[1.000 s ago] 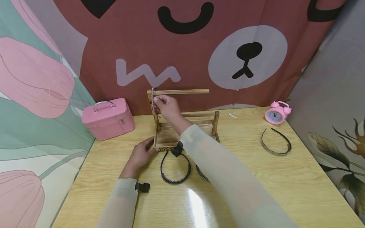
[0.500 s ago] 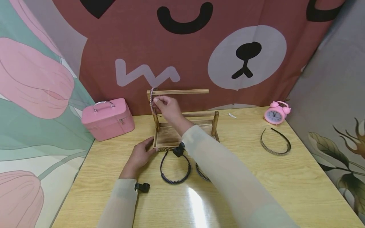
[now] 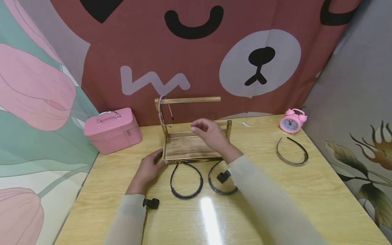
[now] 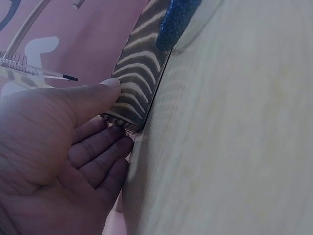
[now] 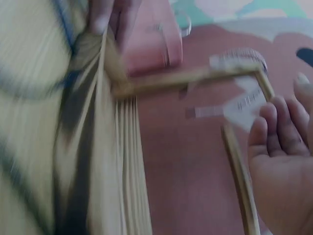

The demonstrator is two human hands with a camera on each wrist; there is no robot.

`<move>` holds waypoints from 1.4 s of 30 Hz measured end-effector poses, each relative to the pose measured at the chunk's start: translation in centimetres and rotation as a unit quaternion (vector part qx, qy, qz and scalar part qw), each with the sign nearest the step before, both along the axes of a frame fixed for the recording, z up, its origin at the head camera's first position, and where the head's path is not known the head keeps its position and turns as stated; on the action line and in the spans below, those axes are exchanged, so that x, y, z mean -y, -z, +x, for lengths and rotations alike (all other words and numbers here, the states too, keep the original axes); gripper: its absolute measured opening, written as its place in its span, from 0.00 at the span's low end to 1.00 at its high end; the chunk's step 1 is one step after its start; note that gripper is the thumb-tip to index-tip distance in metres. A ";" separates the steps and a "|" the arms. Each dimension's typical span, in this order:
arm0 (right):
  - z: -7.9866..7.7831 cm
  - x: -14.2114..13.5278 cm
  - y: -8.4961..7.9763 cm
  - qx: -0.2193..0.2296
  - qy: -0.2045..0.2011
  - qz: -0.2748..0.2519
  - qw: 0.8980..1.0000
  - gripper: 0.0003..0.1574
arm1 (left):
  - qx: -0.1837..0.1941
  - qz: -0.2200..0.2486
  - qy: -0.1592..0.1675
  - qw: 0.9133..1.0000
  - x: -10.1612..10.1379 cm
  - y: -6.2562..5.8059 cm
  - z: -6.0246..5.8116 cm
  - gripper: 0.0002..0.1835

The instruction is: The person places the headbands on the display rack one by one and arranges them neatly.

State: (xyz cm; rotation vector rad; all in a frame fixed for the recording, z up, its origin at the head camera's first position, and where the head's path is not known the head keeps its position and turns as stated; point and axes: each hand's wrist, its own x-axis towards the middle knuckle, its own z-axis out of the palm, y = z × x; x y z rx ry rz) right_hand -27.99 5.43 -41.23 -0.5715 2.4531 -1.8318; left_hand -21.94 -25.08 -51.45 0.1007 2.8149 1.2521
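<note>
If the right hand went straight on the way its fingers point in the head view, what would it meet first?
Probably the beaded headband hanging from the upper rod of the wooden rack: the right hand points leftward toward it. Depth is unclear, so it might pass in front.

No words, brand names or numerals are legible. The pink twin-bell alarm clock (image 3: 293, 121) carries a pale dial (image 3: 289, 125) with dark pointers; the markings around its edge are too small to read, and the indicated time cannot be determined. The printed fabric backdrop (image 3: 196, 56) bears a pale zigzag stroke (image 3: 150, 76) shaped like a lowercase "m"; whether it is a letter or a drawn line cannot be determined.
</note>
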 end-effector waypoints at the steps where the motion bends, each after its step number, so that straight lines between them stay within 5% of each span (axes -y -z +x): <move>1: 0.4 -1.5 0.4 -0.006 0.002 0.017 1.000 0.13 | 0.000 0.001 0.001 1.000 0.0 0.0 0.0 0.37; 7: 2.7 -11.3 2.9 -0.060 0.039 0.122 0.990 0.13 | -0.004 0.004 0.002 1.000 -0.2 0.1 0.0 0.37; 12: 4.3 -20.0 4.9 -0.094 0.113 0.207 0.967 0.13 | -0.008 0.001 0.004 1.000 -0.2 0.1 -0.1 0.37; 20: 7.2 -30.3 6.6 -0.039 0.201 0.280 0.938 0.18 | -0.002 0.018 0.007 1.000 0.0 0.1 0.2 0.37; 32: 7.6 -36.4 7.7 -0.015 0.149 0.413 0.898 0.25 | -0.014 0.024 0.014 1.000 -0.1 0.1 0.0 0.37; 42: 6.9 -36.7 7.9 -0.052 0.111 0.469 0.875 0.11 | -0.009 0.015 0.011 1.000 0.0 0.1 0.0 0.37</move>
